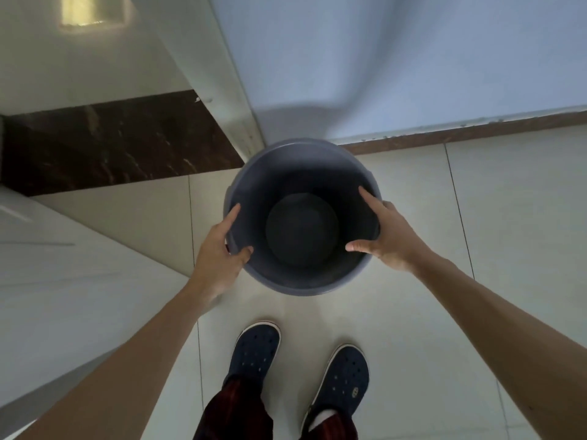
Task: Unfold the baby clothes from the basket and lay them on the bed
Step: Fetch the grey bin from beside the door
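Both hands, left hand (pixel 219 249) and right hand (pixel 386 233), gripped the grey basket (pixel 301 281) by its rim, fingers closed over it, above the tiled floor (pixel 476 233).

One cam only, on my head, wide-angle, aimed nearly straight down past my arms. Bucket (pixel 301 217) sits at frame centre, close, approx arm's reach. My shoes (pixel 257 350) at bottom edge, floor tiles (pixel 508 233) at right, wall (pixel 413 58) across top. No 2nd view to overlap.

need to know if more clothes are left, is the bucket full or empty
Empty: the bucket shows only its bare dark bottom, no clothes. Left hand and right hand grip its rim.
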`<state>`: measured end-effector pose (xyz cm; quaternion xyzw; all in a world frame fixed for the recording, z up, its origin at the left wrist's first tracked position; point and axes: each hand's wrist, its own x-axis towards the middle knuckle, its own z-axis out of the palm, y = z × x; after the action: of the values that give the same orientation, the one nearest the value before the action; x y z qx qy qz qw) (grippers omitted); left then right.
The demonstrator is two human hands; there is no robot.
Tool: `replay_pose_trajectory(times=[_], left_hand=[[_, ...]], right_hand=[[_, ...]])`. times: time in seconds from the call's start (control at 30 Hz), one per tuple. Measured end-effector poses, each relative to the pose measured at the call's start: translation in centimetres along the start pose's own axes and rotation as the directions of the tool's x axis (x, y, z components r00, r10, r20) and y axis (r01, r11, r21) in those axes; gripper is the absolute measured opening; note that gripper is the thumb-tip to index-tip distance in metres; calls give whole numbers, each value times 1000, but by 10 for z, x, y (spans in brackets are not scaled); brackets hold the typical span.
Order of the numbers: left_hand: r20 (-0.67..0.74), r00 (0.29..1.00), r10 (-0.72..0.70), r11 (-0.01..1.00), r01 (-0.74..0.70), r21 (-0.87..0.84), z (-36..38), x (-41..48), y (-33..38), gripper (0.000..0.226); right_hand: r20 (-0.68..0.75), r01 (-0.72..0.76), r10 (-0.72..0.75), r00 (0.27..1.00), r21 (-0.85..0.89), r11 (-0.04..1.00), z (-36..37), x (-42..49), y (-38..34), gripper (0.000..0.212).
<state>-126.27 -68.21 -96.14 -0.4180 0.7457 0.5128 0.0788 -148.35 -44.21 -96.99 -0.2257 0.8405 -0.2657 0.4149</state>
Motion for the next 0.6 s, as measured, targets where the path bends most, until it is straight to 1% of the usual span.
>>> replay_pose_trajectory(times=[0.1, 0.23, 0.4, 0.5, 0.6], left_hand=[[23, 997, 72, 987, -74, 142, -14, -7, 35, 84], [148, 970, 192, 934, -227, 275, -37, -33, 117, 93], [267, 912, 313, 868, -388, 309, -64, -89, 275, 98], [363, 856, 369, 805, -489, 335, -79, -142, 380, 98], [405, 800, 442, 746, -579, 330, -97, -201, 474, 95]], right_hand=[[-49, -33, 34, 998, 8, 999, -19, -29, -10, 117], [-130, -94, 97, 987, 24, 995, -82, -95, -34, 120], [-218, -154, 167, 962, 76, 985, -199, -217, -85, 123], [-283, -156, 184, 941, 120, 980, -272, -308, -133, 125], [-376, -176, 207, 903, 115, 978, -332, -405, -181, 124]])
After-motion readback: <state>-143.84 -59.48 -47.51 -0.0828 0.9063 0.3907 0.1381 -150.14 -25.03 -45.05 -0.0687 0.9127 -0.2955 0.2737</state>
